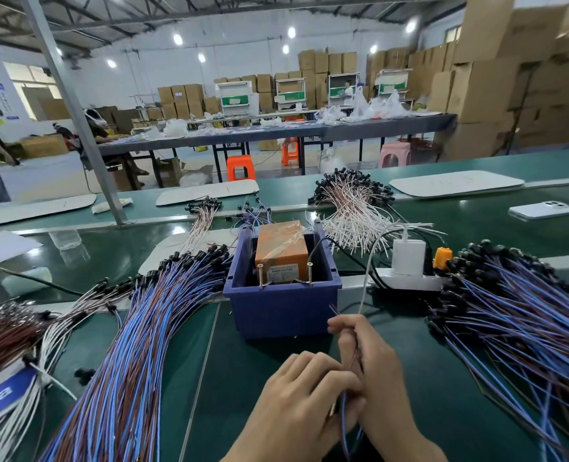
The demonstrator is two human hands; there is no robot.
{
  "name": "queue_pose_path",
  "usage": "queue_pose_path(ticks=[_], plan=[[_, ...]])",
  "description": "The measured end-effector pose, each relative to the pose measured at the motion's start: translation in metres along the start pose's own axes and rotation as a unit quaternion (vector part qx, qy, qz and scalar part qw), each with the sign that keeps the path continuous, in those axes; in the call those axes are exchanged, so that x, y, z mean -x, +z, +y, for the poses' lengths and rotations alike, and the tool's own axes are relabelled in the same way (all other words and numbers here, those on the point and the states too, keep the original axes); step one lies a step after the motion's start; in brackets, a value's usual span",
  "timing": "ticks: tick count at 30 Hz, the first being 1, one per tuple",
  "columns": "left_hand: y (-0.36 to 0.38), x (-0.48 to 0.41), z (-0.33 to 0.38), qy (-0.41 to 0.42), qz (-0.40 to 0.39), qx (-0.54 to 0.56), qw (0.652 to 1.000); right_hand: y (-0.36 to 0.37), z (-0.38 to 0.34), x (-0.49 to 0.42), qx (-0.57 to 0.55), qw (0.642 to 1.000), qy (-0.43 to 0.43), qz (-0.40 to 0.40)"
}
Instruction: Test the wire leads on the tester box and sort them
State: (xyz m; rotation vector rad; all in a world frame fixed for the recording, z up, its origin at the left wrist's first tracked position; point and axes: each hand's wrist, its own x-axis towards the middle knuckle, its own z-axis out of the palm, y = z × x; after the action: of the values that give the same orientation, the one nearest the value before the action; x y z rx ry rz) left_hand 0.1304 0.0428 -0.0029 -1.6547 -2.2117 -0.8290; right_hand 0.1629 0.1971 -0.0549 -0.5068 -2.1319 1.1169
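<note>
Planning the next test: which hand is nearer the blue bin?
Right. The right hand holds a wire lead just short of the blue bin; the left hand is farther back.

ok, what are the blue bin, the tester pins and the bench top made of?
Blue bin: moulded plastic by its look, matte, uniform colour, thick rim. Tester pins: metal, brassy and shiny, screw-like heads. Bench top: green sheet, semi-gloss, mirrors the ceiling lights; probably PVC or rubber belting, cannot confirm.
</note>
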Motion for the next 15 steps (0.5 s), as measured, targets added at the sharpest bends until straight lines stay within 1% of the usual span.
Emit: queue_pose_path(ticks=[1, 2, 4, 6, 8, 11, 13, 15], plan=[[0.025, -0.005, -0.018, 0.038, 0.042, 0.045, 0.997, -0.001, 0.001, 0.0, -0.002, 1.0, 0.002, 0.012], [0.035, -0.005, -0.029, 0.064, 0.074, 0.016, 0.995, -0.002, 0.001, 0.0, -0.001, 1.0, 0.006, 0.016], [0.044, -0.008, -0.036, 0.062, 0.122, 0.008, 0.991, -0.005, 0.0, 0.001, 0.008, 1.0, 0.003, 0.012], [0.045, -0.012, -0.038, 0.053, 0.145, 0.016, 0.988, -0.007, -0.003, -0.002, 0.015, 1.0, -0.015, -0.009], [0.045, -0.014, -0.044, 0.008, 0.147, 0.032, 0.989, -0.006, -0.006, -0.002, 0.023, 0.999, -0.041, -0.026], [0.044, -0.012, -0.045, -0.051, 0.132, 0.017, 0.99, -0.001, -0.008, 0.003, 0.033, 0.995, -0.059, -0.068], [0.045, -0.012, -0.043, -0.076, 0.122, -0.006, 0.99, 0.003, -0.009, 0.005, 0.077, 0.989, -0.067, -0.105], [0.047, -0.013, -0.047, -0.091, 0.124, -0.045, 0.987, 0.006, -0.011, 0.005, 0.102, 0.984, -0.072, -0.126]])
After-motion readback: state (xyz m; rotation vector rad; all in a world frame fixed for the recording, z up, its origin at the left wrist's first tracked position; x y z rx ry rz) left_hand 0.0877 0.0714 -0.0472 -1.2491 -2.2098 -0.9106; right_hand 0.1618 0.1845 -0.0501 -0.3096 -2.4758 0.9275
